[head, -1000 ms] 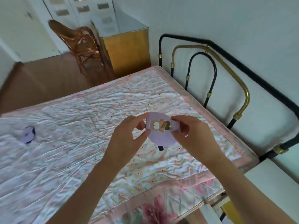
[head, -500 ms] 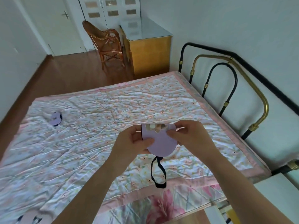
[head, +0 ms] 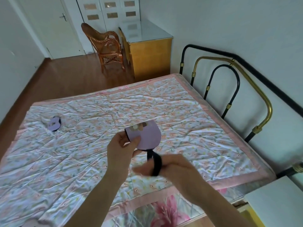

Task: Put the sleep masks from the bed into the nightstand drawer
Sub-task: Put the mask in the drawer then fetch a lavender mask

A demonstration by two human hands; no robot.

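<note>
My left hand [head: 122, 149] grips a folded lilac sleep mask [head: 147, 135] above the middle of the bed [head: 213, 145]. The mask's black strap [head: 155, 163] hangs down and loops round the fingers of my right hand [head: 165, 167], which is blurred just below the mask. A second lilac sleep mask [head: 54, 125] lies on the quilt at the far left of the bed. The white top of the nightstand [head: 275, 202] shows at the bottom right; its drawer is hidden from here.
A black and brass metal headboard [head: 232, 89] runs along the right wall. Beyond the bed stand a wicker chair [head: 106, 45] and a yellow cabinet [head: 147, 51] on the wooden floor. A pale shape [head: 31, 224] peeks in at the bottom left edge.
My right hand has let go of the mask's body and dropped to the hanging strap, which now loops round it. The left hand keeps the mask. The view has tilted up.
</note>
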